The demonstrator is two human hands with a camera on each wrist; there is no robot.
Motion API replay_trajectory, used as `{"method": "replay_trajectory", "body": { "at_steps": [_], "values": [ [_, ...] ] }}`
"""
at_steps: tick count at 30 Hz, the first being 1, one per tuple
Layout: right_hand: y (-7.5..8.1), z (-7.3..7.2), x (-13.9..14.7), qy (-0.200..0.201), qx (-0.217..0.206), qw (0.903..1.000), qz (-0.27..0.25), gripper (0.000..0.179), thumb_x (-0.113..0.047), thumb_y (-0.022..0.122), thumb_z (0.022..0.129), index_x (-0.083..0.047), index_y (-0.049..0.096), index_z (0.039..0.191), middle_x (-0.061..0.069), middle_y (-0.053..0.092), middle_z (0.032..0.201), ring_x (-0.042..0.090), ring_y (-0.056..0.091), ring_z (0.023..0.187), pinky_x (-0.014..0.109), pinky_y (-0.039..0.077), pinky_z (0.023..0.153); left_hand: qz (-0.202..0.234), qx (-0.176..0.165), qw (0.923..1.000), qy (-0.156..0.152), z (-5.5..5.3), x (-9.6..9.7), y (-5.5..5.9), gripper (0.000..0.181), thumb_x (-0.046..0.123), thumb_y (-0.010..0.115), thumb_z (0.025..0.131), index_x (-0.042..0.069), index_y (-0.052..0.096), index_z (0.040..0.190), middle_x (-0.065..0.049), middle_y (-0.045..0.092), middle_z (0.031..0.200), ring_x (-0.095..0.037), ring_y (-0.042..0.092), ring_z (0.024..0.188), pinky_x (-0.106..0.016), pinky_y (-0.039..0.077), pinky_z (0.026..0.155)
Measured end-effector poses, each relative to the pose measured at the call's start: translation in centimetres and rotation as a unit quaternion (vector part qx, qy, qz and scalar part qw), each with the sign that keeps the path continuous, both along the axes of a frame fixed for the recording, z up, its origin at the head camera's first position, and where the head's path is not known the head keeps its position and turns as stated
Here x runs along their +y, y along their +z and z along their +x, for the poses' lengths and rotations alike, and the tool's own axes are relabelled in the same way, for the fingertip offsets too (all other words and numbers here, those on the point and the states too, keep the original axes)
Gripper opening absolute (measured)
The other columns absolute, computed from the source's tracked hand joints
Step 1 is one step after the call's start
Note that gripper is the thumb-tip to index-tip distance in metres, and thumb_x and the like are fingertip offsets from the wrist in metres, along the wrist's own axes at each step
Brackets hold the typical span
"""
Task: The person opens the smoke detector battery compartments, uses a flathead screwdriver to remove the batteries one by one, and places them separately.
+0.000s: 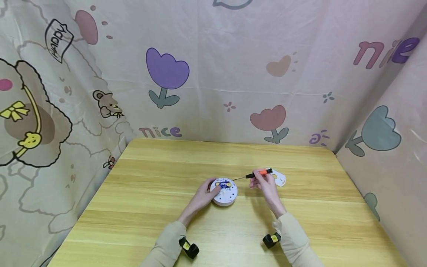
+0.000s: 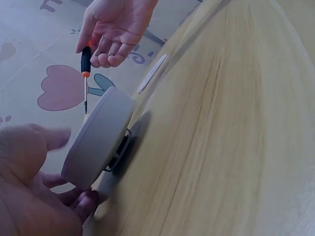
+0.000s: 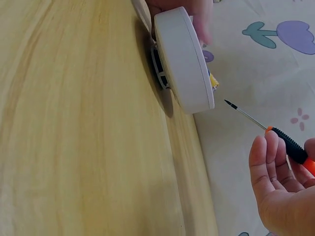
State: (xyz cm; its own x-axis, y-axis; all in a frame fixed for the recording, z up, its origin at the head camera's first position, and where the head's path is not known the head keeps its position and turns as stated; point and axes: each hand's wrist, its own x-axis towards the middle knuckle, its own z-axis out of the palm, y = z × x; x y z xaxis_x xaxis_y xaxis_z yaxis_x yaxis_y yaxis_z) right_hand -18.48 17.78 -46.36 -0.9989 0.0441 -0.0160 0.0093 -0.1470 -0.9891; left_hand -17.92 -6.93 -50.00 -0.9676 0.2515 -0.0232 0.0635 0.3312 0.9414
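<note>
A wood-grain worktop [image 1: 140, 207] stands before a pale curtain [image 1: 220, 52] printed with 1 purple tulip [image 1: 166, 70] and 1 pink tulip [image 1: 268, 118]

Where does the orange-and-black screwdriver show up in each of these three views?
Head: right of centre, below mid-height, the screwdriver in the right hand, tip pointing left.
Left wrist: upper left, the screwdriver with its tip down.
Right wrist: right side, the screwdriver with its tip up and left.
Shared landmark: the white round device near the tip.
</note>
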Motion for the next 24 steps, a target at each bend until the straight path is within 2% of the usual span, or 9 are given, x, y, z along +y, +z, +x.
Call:
{"method": "replay_trajectory", "body": {
  "at_steps": [3, 6, 14, 18, 24],
  "values": [
    [0.0, 0.1, 0.1, -0.001, 0.0, 1.0, -0.002, 0.022, -0.011, 0.05, 0.105, 0.009, 0.05, 0.113, 0.002, 0.065, 0.078, 0.01, 0.063, 0.063, 0.023, 0.06, 0.064, -0.035, 0.006, 0.9994, 0.002, 0.2, 0.1, 0.0, 0.077, 0.033, 0.073, 0.091, -0.004, 0.039, 0.149, -0.029, 0.044, 0.149, -0.045, 0.04, 0.14, -0.061, 0.033, 0.12],
    [0.0, 0.1, 0.2, -0.001, 0.002, 1.0, -0.002, 0.022, -0.013, 0.05, 0.105, 0.008, 0.051, 0.112, 0.003, 0.065, 0.078, 0.01, 0.064, 0.064, 0.023, 0.06, 0.065, -0.052, 0.006, 0.9986, 0.004, 0.5, 0.2, 0.2, 0.09, 0.036, 0.083, 0.082, 0.0, 0.037, 0.151, -0.025, 0.044, 0.148, -0.041, 0.039, 0.138, -0.063, 0.034, 0.118],
    [-0.2, 0.3, 0.5, -0.001, 0.016, 0.9999, -0.004, 0.025, -0.015, 0.05, 0.106, 0.009, 0.051, 0.113, 0.002, 0.066, 0.079, 0.01, 0.064, 0.064, 0.023, 0.061, 0.064, -0.082, 0.029, 0.9962, 0.004, 0.9, 0.7, 0.3, 0.109, 0.03, 0.094, 0.065, 0.002, 0.034, 0.152, -0.025, 0.039, 0.148, -0.041, 0.037, 0.136, -0.068, 0.037, 0.113],
    [-0.3, 0.2, 0.8, -0.003, 0.018, 0.9998, -0.007, 0.023, -0.016, 0.05, 0.106, 0.006, 0.052, 0.111, 0.001, 0.065, 0.079, 0.01, 0.064, 0.063, 0.023, 0.061, 0.064, -0.086, 0.034, 0.9957, 0.006, 1.0, 0.8, 0.3, 0.111, 0.028, 0.096, 0.062, 0.003, 0.034, 0.152, -0.026, 0.037, 0.147, -0.042, 0.038, 0.134, -0.07, 0.037, 0.112],
    [-0.4, 0.2, 1.1, -0.003, 0.019, 0.9998, -0.006, 0.024, -0.016, 0.05, 0.106, 0.006, 0.051, 0.113, 0.003, 0.066, 0.081, 0.01, 0.064, 0.065, 0.024, 0.061, 0.065, -0.059, 0.032, 0.9978, -0.001, 1.0, 0.5, 0.4, 0.108, 0.026, 0.095, 0.064, 0.004, 0.035, 0.151, -0.026, 0.036, 0.148, -0.041, 0.039, 0.134, -0.069, 0.036, 0.114]
  ]
}}
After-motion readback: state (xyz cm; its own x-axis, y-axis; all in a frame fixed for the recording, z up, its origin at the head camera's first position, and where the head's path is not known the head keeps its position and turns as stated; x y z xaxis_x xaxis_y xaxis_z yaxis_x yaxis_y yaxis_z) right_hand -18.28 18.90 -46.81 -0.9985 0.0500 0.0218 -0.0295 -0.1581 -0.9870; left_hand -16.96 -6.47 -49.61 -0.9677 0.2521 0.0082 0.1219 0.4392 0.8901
